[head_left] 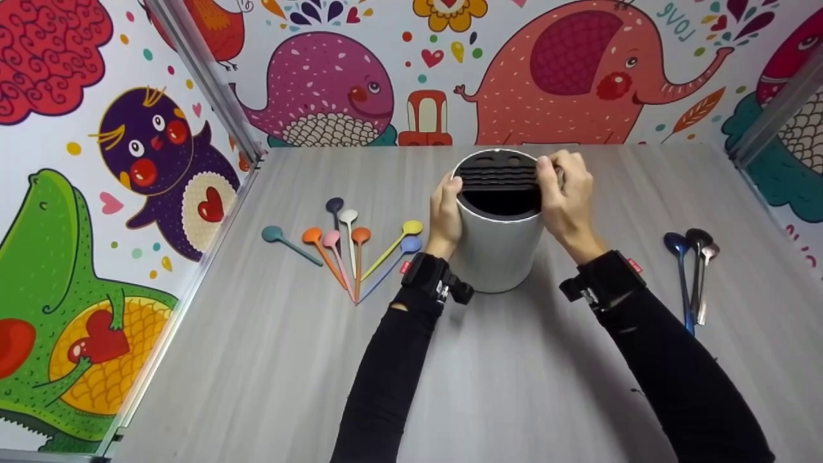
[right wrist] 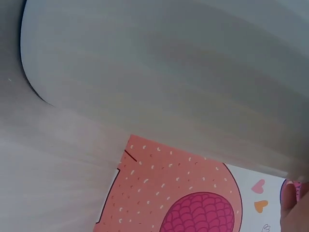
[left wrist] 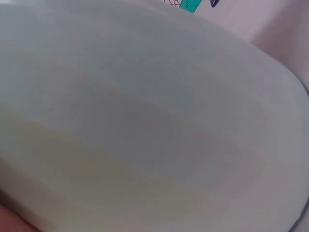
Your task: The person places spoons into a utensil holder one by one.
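A white cylindrical utensil holder (head_left: 501, 251) stands upright on the table in the head view. Its top has a black ribbed, slotted insert (head_left: 498, 177) at the back and a dark opening at the front. My left hand (head_left: 445, 215) grips its left side near the rim, thumb at the edge. On the opposite side my right hand (head_left: 569, 196) holds the upper rim, its fingers curled. The holder's pale wall (left wrist: 154, 116) fills most of the left wrist view. In the right wrist view, the wall (right wrist: 169, 72) hides all but some fingers (right wrist: 295, 212).
Several coloured spoons (head_left: 361, 238) lie fanned out on the table to the left of the holder. To the right, three shiny spoons, one blue (head_left: 676, 244), lie close together beside my right forearm. Cartoon-printed panels (head_left: 443, 77) wall the table (head_left: 270, 373) at the back and sides.
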Demonstrator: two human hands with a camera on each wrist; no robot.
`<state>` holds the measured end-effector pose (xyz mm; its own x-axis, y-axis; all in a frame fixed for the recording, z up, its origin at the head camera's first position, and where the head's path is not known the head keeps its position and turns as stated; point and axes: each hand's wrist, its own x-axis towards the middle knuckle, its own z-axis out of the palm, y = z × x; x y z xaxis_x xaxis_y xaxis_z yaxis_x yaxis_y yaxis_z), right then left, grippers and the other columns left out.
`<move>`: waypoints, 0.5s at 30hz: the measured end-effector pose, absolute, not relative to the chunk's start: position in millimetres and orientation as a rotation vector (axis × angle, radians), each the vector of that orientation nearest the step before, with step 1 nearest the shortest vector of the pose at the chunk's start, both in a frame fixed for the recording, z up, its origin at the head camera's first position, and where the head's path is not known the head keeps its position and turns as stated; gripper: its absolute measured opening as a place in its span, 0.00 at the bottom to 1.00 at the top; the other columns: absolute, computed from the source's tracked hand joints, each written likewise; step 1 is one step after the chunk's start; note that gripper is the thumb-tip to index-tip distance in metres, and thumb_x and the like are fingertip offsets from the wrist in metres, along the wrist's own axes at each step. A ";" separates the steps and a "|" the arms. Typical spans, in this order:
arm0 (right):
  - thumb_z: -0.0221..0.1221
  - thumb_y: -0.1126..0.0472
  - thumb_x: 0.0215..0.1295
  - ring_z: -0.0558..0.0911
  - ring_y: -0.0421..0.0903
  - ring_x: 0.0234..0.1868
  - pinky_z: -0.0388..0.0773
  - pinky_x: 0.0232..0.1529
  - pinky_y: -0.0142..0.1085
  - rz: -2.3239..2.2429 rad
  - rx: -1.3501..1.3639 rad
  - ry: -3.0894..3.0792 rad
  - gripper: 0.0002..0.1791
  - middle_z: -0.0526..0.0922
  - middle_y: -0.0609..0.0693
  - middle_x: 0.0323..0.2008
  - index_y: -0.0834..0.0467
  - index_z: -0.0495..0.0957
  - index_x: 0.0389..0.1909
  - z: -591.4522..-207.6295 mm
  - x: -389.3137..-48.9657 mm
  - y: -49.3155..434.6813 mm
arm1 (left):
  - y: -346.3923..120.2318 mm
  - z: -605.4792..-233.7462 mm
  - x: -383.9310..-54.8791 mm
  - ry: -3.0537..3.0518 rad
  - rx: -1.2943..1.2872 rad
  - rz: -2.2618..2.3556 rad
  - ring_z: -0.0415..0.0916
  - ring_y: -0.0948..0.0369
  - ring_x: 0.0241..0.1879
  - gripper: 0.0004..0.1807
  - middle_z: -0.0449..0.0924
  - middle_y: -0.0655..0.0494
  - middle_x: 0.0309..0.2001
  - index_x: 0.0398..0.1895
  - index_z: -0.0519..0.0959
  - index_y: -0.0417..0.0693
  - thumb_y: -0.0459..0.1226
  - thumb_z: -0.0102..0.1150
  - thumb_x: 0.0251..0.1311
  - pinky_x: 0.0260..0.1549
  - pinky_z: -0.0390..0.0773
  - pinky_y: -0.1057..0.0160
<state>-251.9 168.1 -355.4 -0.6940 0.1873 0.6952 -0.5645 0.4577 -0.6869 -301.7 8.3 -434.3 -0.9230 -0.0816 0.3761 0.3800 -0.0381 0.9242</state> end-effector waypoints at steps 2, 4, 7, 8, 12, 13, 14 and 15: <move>0.48 0.62 0.62 0.63 0.29 0.30 0.58 0.35 0.28 1.301 0.317 -1.971 0.15 0.68 0.44 0.23 0.71 0.71 0.24 -357.3 -252.0 168.9 | 8.1 -434.8 -301.3 -1.923 -0.320 -2.033 0.74 0.59 0.51 0.31 0.78 0.43 0.52 0.55 0.75 0.37 0.48 0.33 0.59 0.55 0.70 0.65; 0.48 0.60 0.62 0.64 0.29 0.31 0.59 0.35 0.28 1.313 0.312 -1.969 0.16 0.69 0.40 0.24 0.71 0.72 0.26 -362.1 -255.4 172.2 | 8.0 -435.0 -301.0 -1.925 -0.325 -2.029 0.74 0.59 0.51 0.31 0.78 0.43 0.52 0.54 0.75 0.37 0.48 0.33 0.60 0.55 0.70 0.65; 0.49 0.59 0.62 0.67 0.30 0.31 0.62 0.36 0.27 1.351 0.319 -1.950 0.15 0.70 0.35 0.25 0.70 0.74 0.30 -372.1 -264.0 181.1 | 7.8 -435.1 -300.4 -1.926 -0.328 -2.027 0.74 0.59 0.51 0.31 0.78 0.43 0.53 0.55 0.75 0.38 0.48 0.33 0.60 0.55 0.69 0.65; 0.50 0.60 0.62 0.68 0.32 0.30 0.63 0.36 0.27 1.371 0.328 -1.935 0.15 0.70 0.35 0.25 0.70 0.75 0.31 -375.1 -266.8 184.2 | 7.7 -435.2 -300.3 -1.926 -0.326 -2.027 0.74 0.59 0.52 0.31 0.78 0.43 0.53 0.55 0.75 0.38 0.48 0.33 0.60 0.55 0.69 0.65; 0.48 0.61 0.64 0.74 0.37 0.28 0.69 0.34 0.28 1.480 0.384 -1.856 0.14 0.76 0.40 0.25 0.70 0.74 0.32 -383.1 -273.6 195.3 | 7.0 -435.5 -300.0 -1.940 -0.310 -2.028 0.73 0.59 0.51 0.29 0.78 0.43 0.53 0.55 0.74 0.37 0.46 0.33 0.61 0.55 0.69 0.66; 0.47 0.62 0.65 0.74 0.38 0.28 0.70 0.33 0.28 1.503 0.393 -1.834 0.14 0.77 0.41 0.25 0.71 0.74 0.32 -384.3 -273.9 197.6 | 6.7 -435.5 -300.1 -1.945 -0.308 -2.029 0.73 0.59 0.52 0.29 0.78 0.43 0.53 0.55 0.74 0.37 0.46 0.33 0.61 0.55 0.69 0.65; 0.46 0.62 0.65 0.75 0.38 0.29 0.70 0.35 0.28 1.524 0.393 -1.816 0.14 0.78 0.41 0.26 0.71 0.74 0.32 -385.1 -273.8 199.4 | 6.4 -435.4 -300.2 -1.951 -0.307 -2.028 0.73 0.58 0.52 0.29 0.77 0.42 0.53 0.56 0.74 0.37 0.45 0.32 0.62 0.55 0.69 0.65; 0.46 0.62 0.66 0.75 0.38 0.30 0.71 0.36 0.29 1.542 0.393 -1.800 0.15 0.78 0.41 0.26 0.71 0.74 0.32 -386.4 -274.2 202.0 | 6.1 -434.9 -300.0 -1.955 -0.307 -2.030 0.73 0.58 0.52 0.28 0.77 0.42 0.54 0.56 0.74 0.36 0.44 0.32 0.62 0.56 0.69 0.65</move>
